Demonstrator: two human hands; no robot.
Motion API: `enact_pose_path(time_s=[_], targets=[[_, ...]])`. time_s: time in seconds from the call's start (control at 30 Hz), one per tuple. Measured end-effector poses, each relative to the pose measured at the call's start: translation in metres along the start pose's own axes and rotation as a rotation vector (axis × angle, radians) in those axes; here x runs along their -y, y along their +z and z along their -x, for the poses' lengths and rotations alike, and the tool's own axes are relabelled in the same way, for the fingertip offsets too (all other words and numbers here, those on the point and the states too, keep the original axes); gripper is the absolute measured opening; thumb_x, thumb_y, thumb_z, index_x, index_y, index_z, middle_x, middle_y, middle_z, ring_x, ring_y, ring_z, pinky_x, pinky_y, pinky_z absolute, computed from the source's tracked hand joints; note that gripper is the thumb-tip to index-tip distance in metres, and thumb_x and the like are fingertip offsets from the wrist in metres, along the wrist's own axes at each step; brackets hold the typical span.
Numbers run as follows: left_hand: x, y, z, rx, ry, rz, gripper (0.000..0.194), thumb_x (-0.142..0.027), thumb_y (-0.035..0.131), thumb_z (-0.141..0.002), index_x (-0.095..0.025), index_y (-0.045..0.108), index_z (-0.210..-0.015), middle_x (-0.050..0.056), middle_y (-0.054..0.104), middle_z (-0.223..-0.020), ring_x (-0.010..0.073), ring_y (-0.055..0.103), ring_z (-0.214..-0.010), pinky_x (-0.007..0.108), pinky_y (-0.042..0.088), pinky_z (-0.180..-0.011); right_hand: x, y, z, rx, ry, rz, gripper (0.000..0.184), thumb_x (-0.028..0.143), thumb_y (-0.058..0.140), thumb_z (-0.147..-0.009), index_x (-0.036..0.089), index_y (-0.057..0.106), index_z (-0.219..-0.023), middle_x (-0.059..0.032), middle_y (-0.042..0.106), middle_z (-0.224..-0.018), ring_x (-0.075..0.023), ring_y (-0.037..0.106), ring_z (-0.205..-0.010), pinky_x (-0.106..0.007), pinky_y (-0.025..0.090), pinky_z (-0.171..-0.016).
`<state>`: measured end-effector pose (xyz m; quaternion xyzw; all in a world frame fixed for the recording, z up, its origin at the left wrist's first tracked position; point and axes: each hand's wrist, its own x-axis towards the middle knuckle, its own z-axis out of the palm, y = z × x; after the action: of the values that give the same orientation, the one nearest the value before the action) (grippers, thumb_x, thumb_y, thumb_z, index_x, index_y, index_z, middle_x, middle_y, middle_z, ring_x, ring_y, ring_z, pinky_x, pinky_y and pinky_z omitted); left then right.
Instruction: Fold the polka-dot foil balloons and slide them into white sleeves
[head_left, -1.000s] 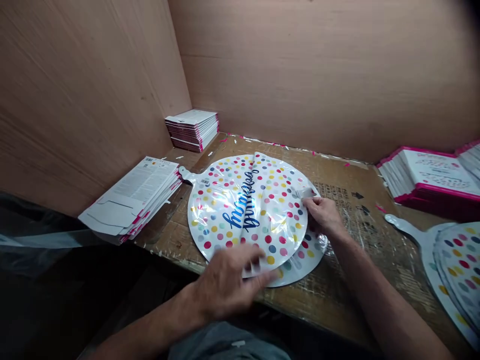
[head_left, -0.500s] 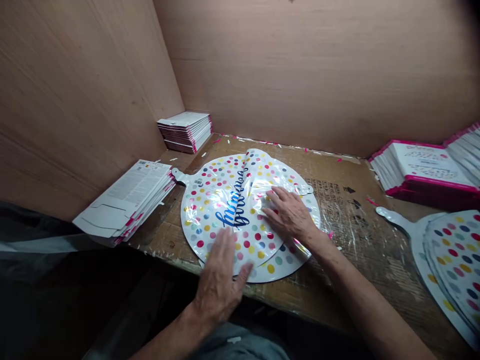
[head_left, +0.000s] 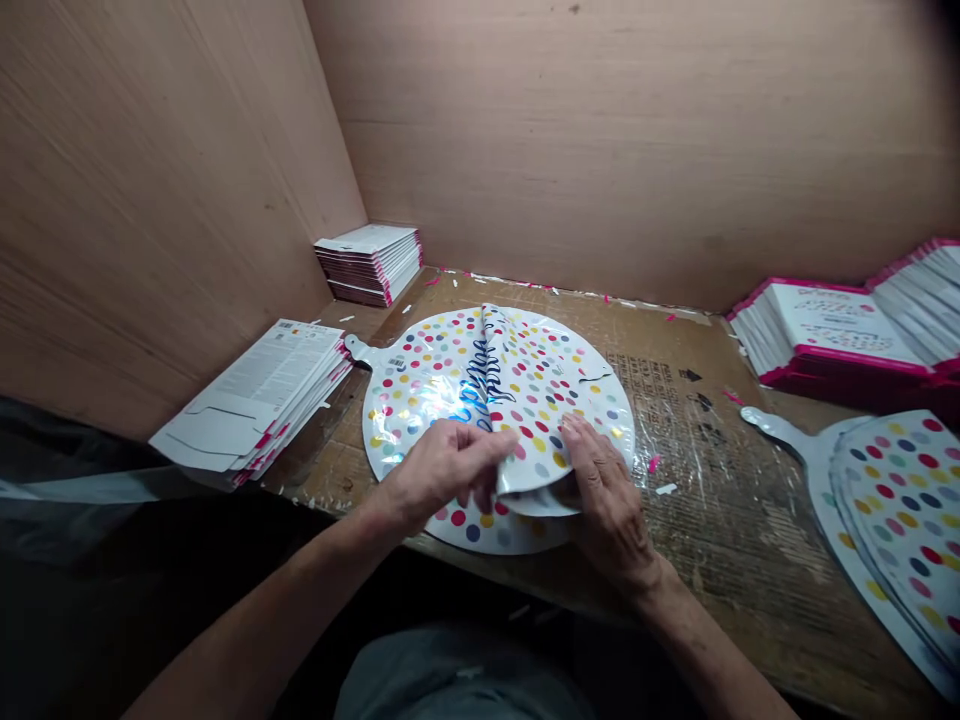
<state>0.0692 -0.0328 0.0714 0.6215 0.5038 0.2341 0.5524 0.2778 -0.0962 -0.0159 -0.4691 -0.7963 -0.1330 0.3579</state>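
Observation:
A round white foil balloon (head_left: 442, 385) with coloured dots and blue script lies flat on the worn wooden table (head_left: 697, 470). Its right part is folded over towards the middle, forming a raised crease. My left hand (head_left: 442, 470) pinches the near edge of that folded flap between thumb and fingers. My right hand (head_left: 607, 490) presses flat on the flap's near right part, fingers stretched out. A second dotted balloon lies underneath, its rim showing at the near edge (head_left: 487, 530).
A stack of flat printed cards (head_left: 255, 395) lies at the left, another small stack (head_left: 371, 260) in the back corner. Pink-edged packs (head_left: 840, 340) are piled at the right. Several more dotted balloons (head_left: 892, 510) lie at the near right. Plywood walls enclose left and back.
My left hand went from lying flat on the balloon to pinching its folded edge. My right hand slid from the right rim to the near part, and the fold grew larger.

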Motion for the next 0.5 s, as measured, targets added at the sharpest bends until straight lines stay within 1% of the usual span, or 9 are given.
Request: enact_pose_path(time_s=[0.03,0.1,0.13,0.2,0.27,0.3,0.4,0.47,0.5], targets=[[0.000,-0.004,-0.007,-0.098,0.116,-0.182,0.047,-0.060,0.053,-0.081,-0.018,0.058,-0.060,0.003,0.061,-0.058,0.0170,0.060,-0.058,0.029,0.048,-0.059,-0.005,0.004,0.006,0.005,-0.003,0.034,0.067,0.016,0.048,-0.095,0.013,0.021,-0.156,-0.0203,0.054,-0.140,-0.0291,0.046,-0.136,-0.050,0.044,-0.108],[0.009,-0.010,-0.028,-0.282,0.428,-0.459,0.049,-0.061,0.052,-0.083,-0.015,0.069,-0.082,0.012,0.073,-0.094,0.0263,0.067,-0.093,0.038,0.052,-0.086,-0.017,0.007,0.015,0.062,-0.045,0.045,0.062,0.008,0.044,-0.093,0.013,0.029,-0.153,-0.0186,0.060,-0.135,-0.0259,0.052,-0.131,-0.045,0.046,-0.106],[0.018,-0.013,-0.040,-0.293,0.578,-0.536,0.052,-0.060,0.051,-0.086,-0.014,0.069,-0.100,0.015,0.069,-0.116,0.0294,0.061,-0.114,0.042,0.047,-0.098,-0.022,0.006,0.016,0.109,-0.085,0.031,0.059,0.007,0.043,-0.093,0.013,0.035,-0.151,-0.0176,0.061,-0.133,-0.0250,0.055,-0.128,-0.043,0.047,-0.105],[0.040,-0.018,-0.065,-0.087,0.751,-0.623,0.062,-0.059,0.042,-0.091,-0.012,0.059,-0.128,0.016,0.054,-0.143,0.0302,0.043,-0.138,0.045,0.035,-0.113,-0.029,-0.002,0.008,0.230,-0.142,-0.014,0.052,0.007,0.044,-0.091,0.015,0.049,-0.142,-0.0158,0.063,-0.132,-0.0247,0.059,-0.123,-0.041,0.050,-0.102],[0.064,-0.025,-0.082,0.109,0.720,-0.651,0.069,-0.063,0.030,-0.095,-0.013,0.053,-0.137,0.014,0.051,-0.146,0.0296,0.039,-0.142,0.046,0.031,-0.116,-0.036,-0.012,-0.017,0.445,-0.105,-0.069,0.045,0.009,0.047,-0.086,0.019,0.062,-0.127,-0.0120,0.069,-0.123,-0.0233,0.065,-0.111,-0.036,0.054,-0.091],[0.074,-0.029,-0.087,0.153,0.668,-0.629,0.073,-0.065,0.023,-0.095,-0.014,0.052,-0.139,0.014,0.053,-0.145,0.0297,0.041,-0.140,0.046,0.032,-0.115,-0.042,-0.015,-0.036,0.595,-0.051,-0.096,0.041,0.009,0.049,-0.083,0.021,0.068,-0.117,-0.0093,0.073,-0.112,-0.0217,0.069,-0.100,-0.032,0.056,-0.082],[0.089,-0.039,-0.090,0.178,0.520,-0.479,0.079,-0.068,0.009,-0.093,-0.020,0.054,-0.137,0.009,0.060,-0.137,0.0287,0.053,-0.129,0.041,0.039,-0.109,-0.072,-0.009,-0.113,1.059,0.173,-0.187,0.023,0.013,0.053,-0.078,0.022,0.074,-0.082,-0.0008,0.071,-0.070,-0.0152,0.064,-0.061,-0.024,0.048,-0.056],[0.086,-0.040,-0.093,0.116,0.421,-0.423,0.070,-0.068,0.019,-0.093,-0.023,0.062,-0.125,0.006,0.071,-0.118,0.0263,0.064,-0.110,0.036,0.048,-0.095,-0.099,0.006,-0.161,1.090,0.316,-0.289,0.017,0.020,0.057,-0.078,0.019,0.074,-0.075,-0.0001,0.068,-0.065,-0.0155,0.061,-0.059,-0.024,0.045,-0.055],[0.082,-0.038,-0.097,0.041,0.362,-0.421,0.060,-0.066,0.031,-0.092,-0.023,0.065,-0.117,0.005,0.073,-0.106,0.0245,0.067,-0.099,0.033,0.050,-0.086,-0.111,0.015,-0.177,0.949,0.392,-0.292,0.021,0.027,0.055,-0.082,0.018,0.074,-0.081,-0.0011,0.069,-0.070,-0.0169,0.062,-0.064,-0.025,0.046,-0.058]])
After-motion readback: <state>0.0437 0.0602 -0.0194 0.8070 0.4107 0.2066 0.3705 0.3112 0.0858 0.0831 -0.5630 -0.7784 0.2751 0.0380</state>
